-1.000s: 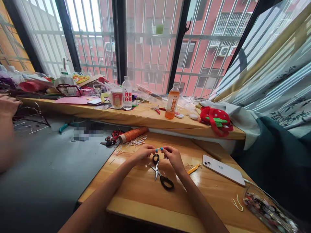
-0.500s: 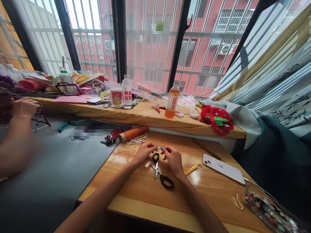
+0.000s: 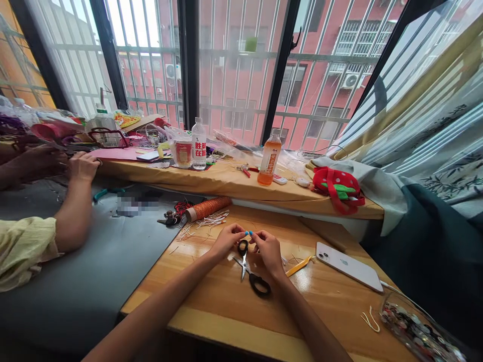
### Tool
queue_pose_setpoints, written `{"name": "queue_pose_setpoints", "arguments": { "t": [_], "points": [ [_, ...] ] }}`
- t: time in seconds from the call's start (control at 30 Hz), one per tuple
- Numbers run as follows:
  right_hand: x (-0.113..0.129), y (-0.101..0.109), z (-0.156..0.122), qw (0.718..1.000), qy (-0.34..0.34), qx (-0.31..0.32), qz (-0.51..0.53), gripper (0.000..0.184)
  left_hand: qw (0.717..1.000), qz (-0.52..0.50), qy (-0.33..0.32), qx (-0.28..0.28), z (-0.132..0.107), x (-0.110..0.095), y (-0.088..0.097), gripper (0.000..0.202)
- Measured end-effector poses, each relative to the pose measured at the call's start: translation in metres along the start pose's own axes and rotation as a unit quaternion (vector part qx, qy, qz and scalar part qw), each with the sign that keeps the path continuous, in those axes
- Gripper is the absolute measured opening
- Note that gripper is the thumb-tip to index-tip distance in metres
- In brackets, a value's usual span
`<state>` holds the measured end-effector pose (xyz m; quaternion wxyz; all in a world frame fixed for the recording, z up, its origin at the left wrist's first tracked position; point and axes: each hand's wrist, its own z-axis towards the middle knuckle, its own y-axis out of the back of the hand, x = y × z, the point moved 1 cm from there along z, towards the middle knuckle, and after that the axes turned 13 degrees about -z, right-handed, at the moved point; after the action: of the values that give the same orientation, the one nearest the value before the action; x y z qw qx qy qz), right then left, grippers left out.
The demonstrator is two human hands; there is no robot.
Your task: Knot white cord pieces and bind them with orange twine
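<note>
My left hand (image 3: 227,238) and my right hand (image 3: 267,248) meet fingertip to fingertip over a wooden table (image 3: 226,306). Both are closed in a pinch on a tiny blue thing (image 3: 248,233) held between them. Black-handled scissors (image 3: 251,268) lie on the table right under my hands, their blades pointing away from me. A yellow-handled tool (image 3: 299,266) lies just right of my right hand. A spool of orange thread (image 3: 207,207) and several cut thread ends (image 3: 204,222) lie beyond my left hand.
A white phone (image 3: 349,266) lies to the right, a jar of buttons (image 3: 418,329) at the near right corner. A sill (image 3: 226,181) holds an orange drink bottle (image 3: 269,158), a water bottle (image 3: 198,144) and a red strawberry pouch (image 3: 337,187). Another person's arm (image 3: 71,206) reaches in at left.
My hands stayed together over the scissors, shifting slightly toward me. The other person's arm has moved further right into view, showing a pale yellow sleeve.
</note>
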<state>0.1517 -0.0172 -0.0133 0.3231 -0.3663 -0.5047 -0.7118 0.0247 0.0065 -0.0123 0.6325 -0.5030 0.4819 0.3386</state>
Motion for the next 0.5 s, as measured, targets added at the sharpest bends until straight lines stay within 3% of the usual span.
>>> {"name": "queue_pose_setpoints", "arguments": {
  "t": [0.17, 0.27, 0.33, 0.4, 0.5],
  "points": [
    [-0.009, -0.004, 0.004, 0.996, -0.057, 0.012, 0.069, 0.031, 0.999, 0.032, -0.005, -0.023, 0.006, 0.002, 0.006, 0.027],
    [-0.013, -0.005, 0.007, 0.992, -0.064, 0.016, 0.106, 0.032, 0.975, 0.155, -0.129, -0.092, 0.007, -0.006, 0.012, 0.027],
    [-0.014, -0.004, 0.008, 0.991, -0.055, 0.005, 0.122, 0.032, 0.950, 0.210, -0.203, -0.107, 0.004, -0.014, 0.012, 0.031],
    [-0.013, -0.001, 0.008, 0.990, -0.045, -0.015, 0.129, 0.031, 0.966, 0.205, -0.153, -0.046, 0.000, -0.020, 0.010, 0.046],
    [-0.007, 0.003, 0.008, 0.988, -0.031, -0.044, 0.144, 0.031, 0.980, 0.147, 0.044, 0.125, -0.007, -0.018, 0.003, 0.057]
  ]
}}
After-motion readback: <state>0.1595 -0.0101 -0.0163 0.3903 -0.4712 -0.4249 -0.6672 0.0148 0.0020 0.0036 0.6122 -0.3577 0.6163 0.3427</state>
